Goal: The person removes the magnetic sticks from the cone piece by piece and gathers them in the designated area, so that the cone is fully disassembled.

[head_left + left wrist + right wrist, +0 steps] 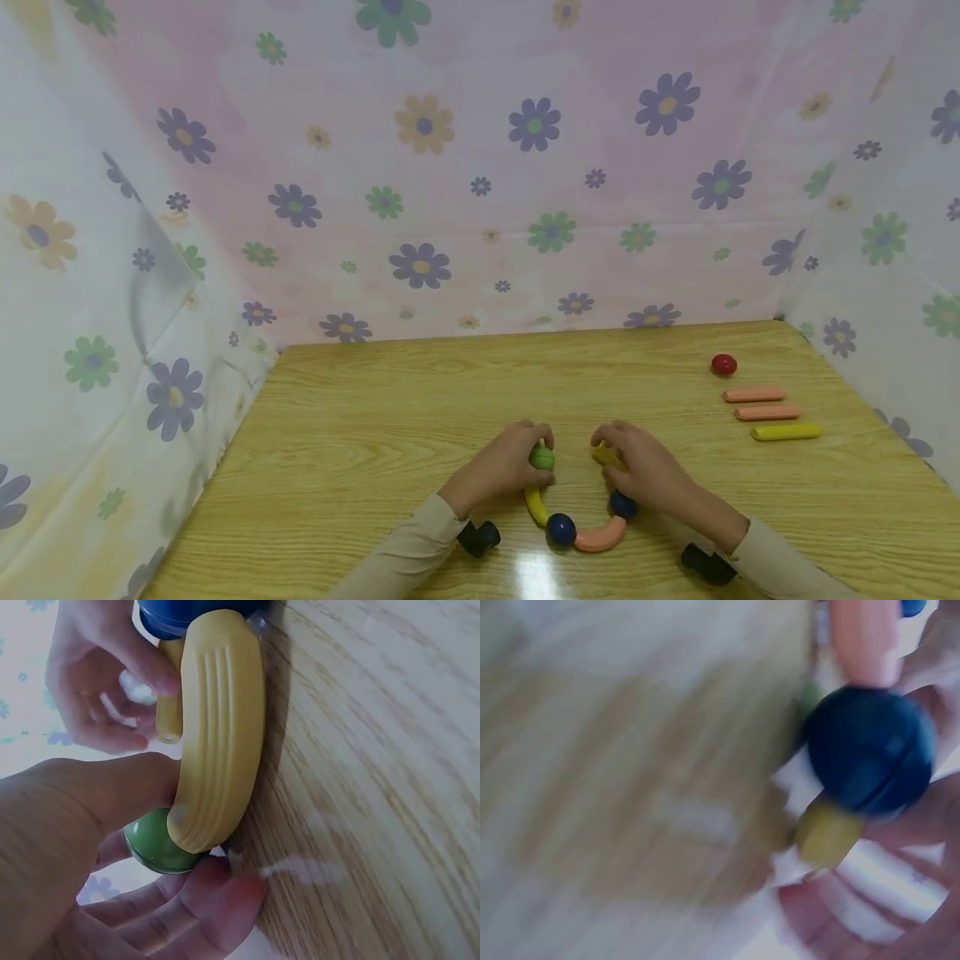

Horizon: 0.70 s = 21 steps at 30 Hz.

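Note:
My left hand [510, 458] grips a green ball [542, 457] between thumb and fingers. The ball touches the upper end of a yellow curved, ridged piece [223, 727]. From there a chain bends round over the wood: a dark blue ball [561, 531], an orange-pink curved piece [602, 536] and a second dark blue ball [871, 750]. My right hand [645, 467] pinches a yellow stick [169, 697] whose near end meets that second blue ball. The fingers partly cover the stick in the head view. The right wrist view is blurred.
At the right of the wooden table [375, 400] lie a red ball [723, 364], two orange-pink sticks [754, 394] and a yellow stick [786, 432]. Flowered cloth [480, 208] closes off the back and sides. Black wrist cameras [478, 538] hang below both wrists.

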{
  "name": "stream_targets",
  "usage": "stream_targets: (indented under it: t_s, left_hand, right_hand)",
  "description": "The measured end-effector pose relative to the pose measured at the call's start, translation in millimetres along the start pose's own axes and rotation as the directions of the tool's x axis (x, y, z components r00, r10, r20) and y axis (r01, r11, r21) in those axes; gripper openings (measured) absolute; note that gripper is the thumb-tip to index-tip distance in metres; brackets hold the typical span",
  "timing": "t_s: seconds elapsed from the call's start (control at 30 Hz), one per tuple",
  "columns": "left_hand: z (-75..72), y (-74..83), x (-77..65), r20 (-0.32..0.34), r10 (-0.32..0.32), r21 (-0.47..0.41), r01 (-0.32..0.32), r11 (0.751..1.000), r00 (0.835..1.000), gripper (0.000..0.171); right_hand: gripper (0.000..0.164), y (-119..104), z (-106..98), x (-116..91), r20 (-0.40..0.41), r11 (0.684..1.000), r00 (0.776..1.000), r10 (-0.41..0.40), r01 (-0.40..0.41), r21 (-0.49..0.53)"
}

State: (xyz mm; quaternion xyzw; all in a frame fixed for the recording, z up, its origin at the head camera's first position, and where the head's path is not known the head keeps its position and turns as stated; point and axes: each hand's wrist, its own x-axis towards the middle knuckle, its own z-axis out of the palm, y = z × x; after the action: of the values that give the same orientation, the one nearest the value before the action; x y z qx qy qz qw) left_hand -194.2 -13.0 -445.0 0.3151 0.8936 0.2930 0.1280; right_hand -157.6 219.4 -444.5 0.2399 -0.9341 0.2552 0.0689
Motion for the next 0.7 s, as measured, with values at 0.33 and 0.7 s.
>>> stream_targets:
  t_s: [0.33, 0.7]
  left_hand:
    - [-2.8, 1.9, -1.3, -0.076, 0.057, 0.176, -0.043, 0.983, 0.995, 0.026]
    - [25.2, 55.8, -15.7, 0.092, 0.437, 0.372, -0.438, 0.819, 0.895, 0.026]
  right_hand:
    - [0.042, 21, -18, -18, 0.082, 0.931, 0.931, -0.356, 0.361, -0.048]
    - [0.044, 24, -35, -34, 0.144, 0.927, 0.922, -0.359, 0.370, -0.060]
